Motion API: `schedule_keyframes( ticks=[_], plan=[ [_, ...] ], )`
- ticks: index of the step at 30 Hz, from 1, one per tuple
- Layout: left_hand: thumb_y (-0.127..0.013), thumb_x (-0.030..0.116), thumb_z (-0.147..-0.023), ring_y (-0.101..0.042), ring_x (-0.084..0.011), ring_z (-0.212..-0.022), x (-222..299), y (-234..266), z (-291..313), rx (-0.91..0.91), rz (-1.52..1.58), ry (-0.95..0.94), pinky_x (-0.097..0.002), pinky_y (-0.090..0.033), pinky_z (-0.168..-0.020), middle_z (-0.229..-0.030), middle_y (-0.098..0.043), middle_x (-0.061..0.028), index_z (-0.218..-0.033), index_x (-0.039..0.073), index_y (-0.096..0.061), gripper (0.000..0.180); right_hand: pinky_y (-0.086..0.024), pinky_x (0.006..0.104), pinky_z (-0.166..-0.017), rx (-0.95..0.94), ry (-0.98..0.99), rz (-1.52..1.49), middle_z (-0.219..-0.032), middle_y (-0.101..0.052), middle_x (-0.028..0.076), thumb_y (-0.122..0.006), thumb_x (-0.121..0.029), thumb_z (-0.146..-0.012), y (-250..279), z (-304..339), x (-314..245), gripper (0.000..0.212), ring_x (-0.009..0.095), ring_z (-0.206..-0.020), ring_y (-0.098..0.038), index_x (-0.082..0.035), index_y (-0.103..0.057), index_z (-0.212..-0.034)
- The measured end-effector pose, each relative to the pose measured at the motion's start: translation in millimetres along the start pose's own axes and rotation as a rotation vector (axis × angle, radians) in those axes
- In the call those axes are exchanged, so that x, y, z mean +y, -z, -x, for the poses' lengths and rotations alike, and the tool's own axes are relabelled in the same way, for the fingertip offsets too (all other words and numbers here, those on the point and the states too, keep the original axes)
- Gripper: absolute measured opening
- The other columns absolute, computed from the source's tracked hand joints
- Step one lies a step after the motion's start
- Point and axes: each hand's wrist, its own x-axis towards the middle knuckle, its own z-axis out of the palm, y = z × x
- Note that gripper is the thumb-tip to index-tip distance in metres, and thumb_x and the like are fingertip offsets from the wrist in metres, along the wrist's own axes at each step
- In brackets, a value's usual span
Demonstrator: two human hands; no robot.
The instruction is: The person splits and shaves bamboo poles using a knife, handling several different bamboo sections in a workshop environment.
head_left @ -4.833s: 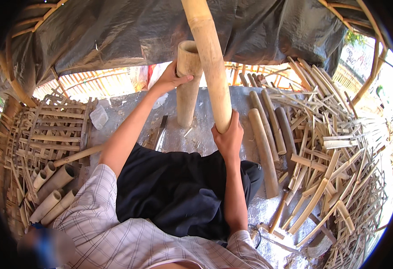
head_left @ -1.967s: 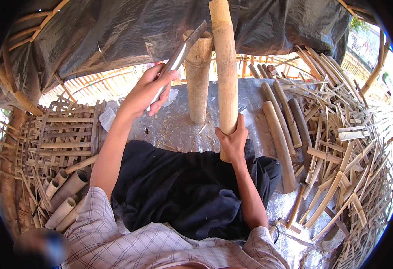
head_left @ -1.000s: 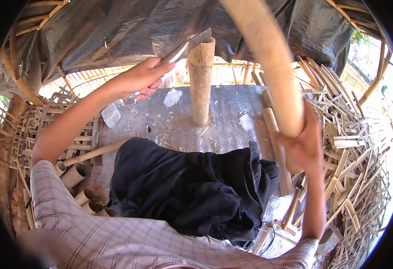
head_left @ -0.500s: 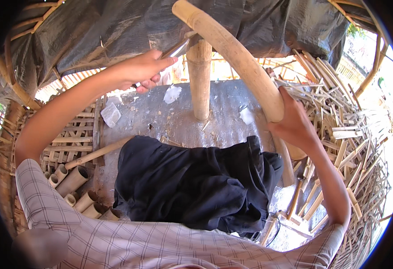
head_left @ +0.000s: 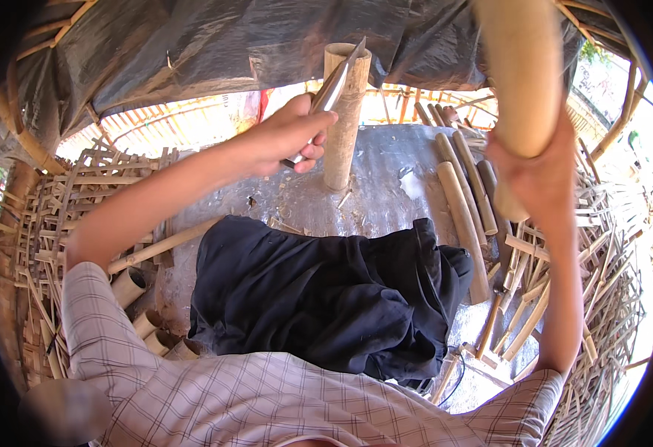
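Observation:
My left hand [head_left: 300, 138] is closed around a knife [head_left: 332, 88], its blade pointing up and away from me. The blade crosses the upper part of an upright bamboo tube [head_left: 343, 145]; whether it touches the rim I cannot tell. That tube stands on the grey floor sheet with its hollow end up. At the right, my right hand [head_left: 546, 167] grips a thick bamboo pole [head_left: 524, 82], raised and slightly blurred, apart from the tube. Dark cloth [head_left: 319, 294] covers my lap.
Several cut bamboo lengths [head_left: 460, 216] lie right of the upright tube. A heap of split strips [head_left: 602, 276] spreads farther right. Hollow bamboo pieces [head_left: 129, 287] and a woven slat panel [head_left: 96, 194] are at the left. A black tarp [head_left: 192, 59] hangs at the back.
My right hand has lifted the bamboo pole up and right, away from the upright tube. My left hand with the knife has shifted right. The bamboo lengths on the right now show more.

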Motion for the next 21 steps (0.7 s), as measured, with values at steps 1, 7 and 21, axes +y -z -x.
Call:
schedule_keyframes(
  ticks=[1, 7, 21],
  plan=[
    [-0.059, 0.024, -0.105, -0.039, -0.0048, -0.054, -5, -6, -9, -0.041, 0.015, -0.011, -0.0257, -0.034, -0.041, -0.079, -0.044, 0.0002, -0.107, 0.009, -0.038, 0.025, -0.052, 0.0388, -0.096, -0.132, -0.036, 0.057, -0.109, -0.069, 0.019, -0.075, -0.002, -0.068, 2, 7, 5, 0.073, 0.029, -0.105, -0.067, 0.004, -0.053, -0.138],
    [-0.059, 0.022, -0.104, -0.039, -0.0053, -0.054, -27, -3, -34, -0.037, 0.008, 0.014, -0.0264, -0.033, -0.042, -0.078, -0.046, 0.0005, -0.102, 0.010, -0.039, 0.023, -0.051, 0.0418, -0.095, -0.404, -0.249, 0.206, -0.110, -0.067, 0.027, -0.075, -0.007, -0.065, -11, 30, 52, 0.070, 0.041, -0.103, -0.065, 0.004, -0.055, -0.131],
    [-0.057, 0.025, -0.107, -0.038, -0.0019, -0.046, -45, 7, 5, -0.097, 0.195, 0.068, -0.0234, -0.032, -0.034, -0.069, -0.041, 0.0047, -0.099, 0.012, -0.040, 0.023, -0.054, 0.0399, -0.089, -0.082, -0.154, 0.048, -0.101, -0.071, 0.022, -0.075, -0.007, -0.070, -20, 29, 60, 0.065, 0.031, -0.090, -0.070, 0.004, -0.054, -0.132]
  ],
)
